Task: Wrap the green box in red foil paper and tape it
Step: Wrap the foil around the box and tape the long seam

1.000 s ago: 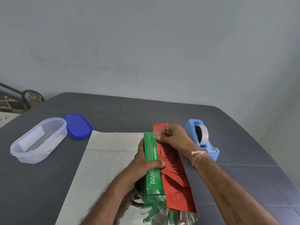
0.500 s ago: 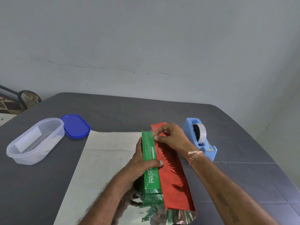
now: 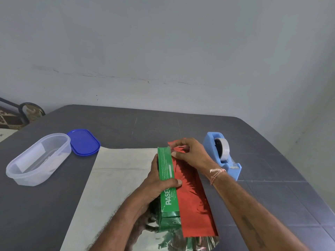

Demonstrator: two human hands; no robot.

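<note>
While the left hand [image 3: 155, 185] grips the green box [image 3: 165, 167], thumb hooked over its top edge and the other fingers hidden behind it, the box stands on its narrow side near the middle of the table [image 3: 181, 124], on the red foil paper [image 3: 192, 194]. One flap of that paper is drawn up against the box's right face. The right hand [image 3: 190, 154] has thumb and fingertips curled in a pinch on the flap's upper edge at the far end of the box. A glossy strip there looks like tape, though I cannot be sure. The step in hand seems to be fixing this first flap to the box. Next, the pale underside of the sheet spread out to the left should be brought over, which calls for holding the flap flat meanwhile. To the left lies wide room before the clear tub [image 3: 38, 158] and blue lid [image 3: 84, 142]. On the right, the tape dispenser [image 3: 223, 156] sits near the wrist, with the table's right edge well beyond it.
</note>
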